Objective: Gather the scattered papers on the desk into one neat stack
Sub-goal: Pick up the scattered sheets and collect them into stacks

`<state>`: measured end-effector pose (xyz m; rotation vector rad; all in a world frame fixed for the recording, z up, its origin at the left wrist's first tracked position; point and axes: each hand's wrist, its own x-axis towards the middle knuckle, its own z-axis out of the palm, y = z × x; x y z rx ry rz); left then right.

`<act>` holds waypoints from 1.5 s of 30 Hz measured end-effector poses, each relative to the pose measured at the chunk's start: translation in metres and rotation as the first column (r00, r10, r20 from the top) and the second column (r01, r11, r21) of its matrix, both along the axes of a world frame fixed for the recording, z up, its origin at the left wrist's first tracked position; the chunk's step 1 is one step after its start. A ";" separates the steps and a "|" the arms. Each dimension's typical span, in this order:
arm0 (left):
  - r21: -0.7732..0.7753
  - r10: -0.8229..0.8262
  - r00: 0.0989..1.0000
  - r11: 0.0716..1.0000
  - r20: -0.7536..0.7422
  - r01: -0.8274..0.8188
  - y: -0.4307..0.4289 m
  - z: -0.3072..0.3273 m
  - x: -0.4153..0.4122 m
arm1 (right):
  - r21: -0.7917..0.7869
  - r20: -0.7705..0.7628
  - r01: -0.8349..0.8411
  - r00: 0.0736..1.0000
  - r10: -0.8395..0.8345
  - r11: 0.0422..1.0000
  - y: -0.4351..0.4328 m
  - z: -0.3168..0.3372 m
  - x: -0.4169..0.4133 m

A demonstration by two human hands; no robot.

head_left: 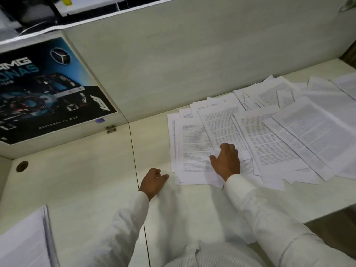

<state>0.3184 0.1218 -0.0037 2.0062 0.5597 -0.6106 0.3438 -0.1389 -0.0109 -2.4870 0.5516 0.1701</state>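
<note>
Hands: two, both bare, each coming out of a white sleeve.
Right hand (226, 160): lies palm down on the printed sheets at the near left end of the spread, fingers bent and pressing on the paper; whether it pinches a sheet cannot be told.
Left hand (154, 181): rests on the bare desk (86, 180) just left of the sheets, fingers curled in loosely, gripping nothing, apart from the paper edge.
Papers (269, 135): too many overlapping to count exactly; well over a dozen white printed sheets, fanned out in a loose band from the middle of the desk to its far right edge, lying at differing angles, each partly covering its neighbours.
Paper position: all flat on the desktop, the far ones touching or nearly touching the partition wall (192, 54), the near ones under the right hand.
Second pile (25, 239): one thick block of white pages at the near left corner, well apart from the fanned sheets, blurred.
Poster (48, 89): one, dark blue with a racing car and a star logo, fixed to the left partition panel.
Tape (99, 120): one small purple piece at the poster's lower right corner.
Bracket (111, 129): one small metal fitting where the panels meet the desk.
Cable hole (22, 166): one round dark grommet in the desktop at left.
Seam: one dark line running across the desk between the left hand and the cable hole.
</note>
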 end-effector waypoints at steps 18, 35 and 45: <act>-0.187 0.203 0.968 0.955 -0.145 -0.228 -0.071 -0.003 0.072 | -0.136 0.035 -0.060 0.997 0.066 0.989 -0.034 -0.044 0.018; -0.347 0.305 0.888 0.838 -0.344 -0.422 -0.063 -0.021 -0.014 | 0.326 0.117 -0.331 0.944 0.310 0.885 0.011 -0.043 -0.081; -0.200 0.236 0.958 0.943 -0.163 -0.267 -0.070 -0.016 -0.014 | 0.281 0.174 -0.086 0.984 0.037 0.956 -0.017 -0.025 -0.058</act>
